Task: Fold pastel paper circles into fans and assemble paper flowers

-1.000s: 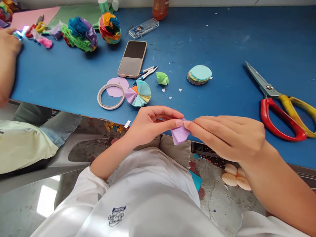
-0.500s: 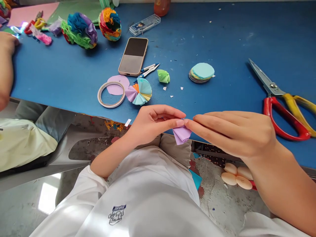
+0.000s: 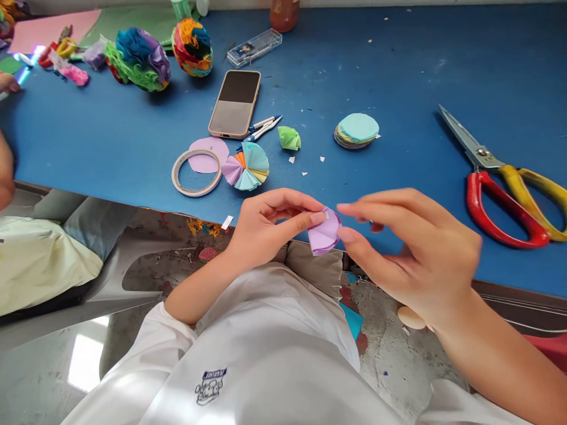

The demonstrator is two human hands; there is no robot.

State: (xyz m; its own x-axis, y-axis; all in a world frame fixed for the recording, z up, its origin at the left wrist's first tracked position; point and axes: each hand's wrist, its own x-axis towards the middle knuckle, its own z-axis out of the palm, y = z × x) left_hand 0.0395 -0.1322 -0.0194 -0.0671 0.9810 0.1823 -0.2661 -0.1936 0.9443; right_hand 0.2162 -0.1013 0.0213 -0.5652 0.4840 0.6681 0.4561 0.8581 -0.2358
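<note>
My left hand [image 3: 272,230] pinches a folded piece of purple paper [image 3: 322,239] between thumb and fingers, just over the table's front edge. A small white strip lies on the paper by the thumb. To the right of it is my right hand [image 3: 411,248], thumb and forefinger apart; its thumb tip is at the paper's right edge, and I cannot tell whether it touches. On the table beyond lie a fan of pleated coloured paper [image 3: 248,168], a folded green paper piece [image 3: 289,138], a purple paper circle [image 3: 208,154] and a roll of tape [image 3: 175,171].
Large scissors [image 3: 487,159] lie at the right, a stack of paper circles [image 3: 358,128] mid-table. A phone [image 3: 234,103], a compass [image 3: 264,128], a plastic case [image 3: 254,47] and paper balls [image 3: 138,59] sit farther back. Another person's hand [image 3: 7,82] rests at far left.
My right hand has drawn its fingers apart, forefinger lifted off the paper. The purple paper has turned in my left hand and shows a broader face. The other person's hand has moved left.
</note>
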